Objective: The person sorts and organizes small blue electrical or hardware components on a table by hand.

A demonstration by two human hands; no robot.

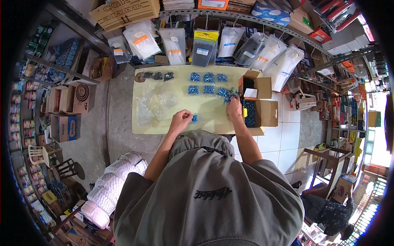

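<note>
My left hand (182,120) is closed near the table's front edge, its fingertips at a small clear bag with blue pieces (194,119). My right hand (234,108) is closed at a loose pile of blue pieces (227,94) on the right of the pale yellow table (209,104); what its fingers grip is too small to make out. Two rows of small bags of blue pieces (208,77) lie beyond my hands. Right of my right hand stands an open cardboard box (269,113) full of dark blue pieces.
Empty clear bags (158,102) and several dark packets (157,76) lie on the table's left. Another open box (262,86) stands at the back right. Packs of cable ties (205,48) hang behind the table. A person (332,209) is at the lower right.
</note>
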